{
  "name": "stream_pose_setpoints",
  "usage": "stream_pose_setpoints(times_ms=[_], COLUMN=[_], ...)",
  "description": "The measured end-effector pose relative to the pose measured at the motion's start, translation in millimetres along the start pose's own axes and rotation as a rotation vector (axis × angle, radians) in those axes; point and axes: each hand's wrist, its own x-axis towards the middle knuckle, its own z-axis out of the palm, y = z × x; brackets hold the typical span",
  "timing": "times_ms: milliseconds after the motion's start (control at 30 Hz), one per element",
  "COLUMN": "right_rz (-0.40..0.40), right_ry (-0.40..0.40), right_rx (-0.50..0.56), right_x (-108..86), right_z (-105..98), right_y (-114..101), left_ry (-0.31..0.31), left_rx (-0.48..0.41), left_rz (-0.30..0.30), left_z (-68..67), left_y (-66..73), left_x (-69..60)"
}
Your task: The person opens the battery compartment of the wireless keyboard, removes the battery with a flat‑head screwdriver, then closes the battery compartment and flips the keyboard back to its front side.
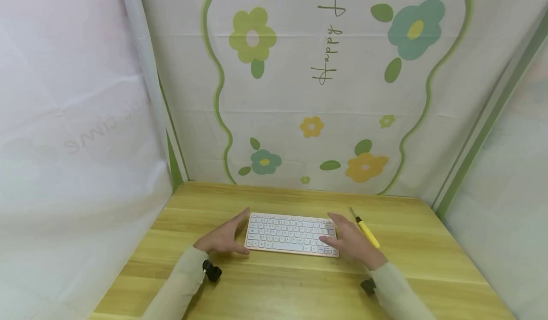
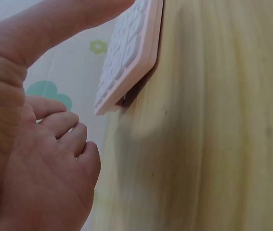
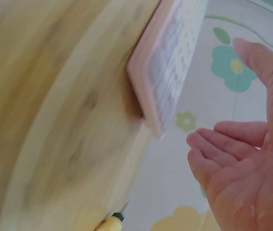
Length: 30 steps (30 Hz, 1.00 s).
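A keyboard [image 1: 288, 234] lies on the surface [image 1: 291, 284] between left hand [image 1: 221, 237] and right hand [image 1: 350, 240], both relaxed and gripping nothing; likely light, stiff and smooth, it appears best held by its left and right ends.

Reads "Happy" [image 1: 333, 46] in thin olive script on the flower-printed rear cloth [image 1: 278, 92], high above the worktop's [image 1: 282, 286] far edge, turned sideways and running upward. Continues above with a large letter and a dotted stroke, too incomplete at the top of the head view to spell out. Shows "time" [image 1: 92, 133], faint and mirrored, on the left cloth [image 1: 51, 182], level with a spot above the worktop's far left corner, next to a fragment too pale to make out. Bears tiny legends on the keycaps of the compact keyboard [image 1: 288, 233], too small or blurred to read.
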Motion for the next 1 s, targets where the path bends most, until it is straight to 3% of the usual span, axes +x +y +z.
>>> stream_pose_setpoints(times_ms=[333, 600, 1000], right_rz=[-0.142, -0.169, -0.254], right_ry=[-0.099, -0.202, -0.295], right_rx=[0.074, 0.087, 0.102], right_x=[25.0, 49.8, 84.9], right_z=[6, 15, 34], right_y=[-34, -65, -101], left_ry=[-0.039, -0.003, 0.046], left_rx=[-0.082, -0.082, -0.047], left_rz=[0.003, -0.02, 0.027], left_z=[1.2, 1.0, 3.9], left_y=[-9.5, -12.1, -12.6], left_x=[11.3, 15.8, 21.8])
